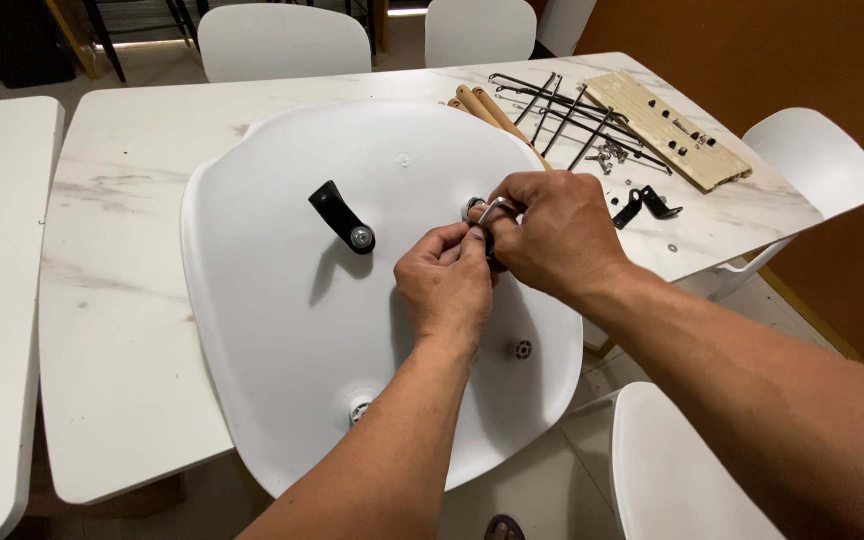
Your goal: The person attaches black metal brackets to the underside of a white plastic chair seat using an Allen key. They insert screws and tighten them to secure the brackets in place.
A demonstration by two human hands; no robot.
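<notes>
White plastic seat shell [282, 330] lies underside-up on the desk [122, 330], mid-frame.
Left hand [447, 285] pinches a fitting; right hand [557, 235] grips a hex key [493, 210]. One black bracket [340, 216] is bolted; two bosses remain bare.

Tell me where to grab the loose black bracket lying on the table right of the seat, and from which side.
Take the black bracket by its longer, slanted arm, coming from above with fingers pinching across its width. It lies flat on the table, so probably only its narrow edges offer a hold. Approach from the right; the right hand is nearest, and the rods crowd the far side.
</notes>
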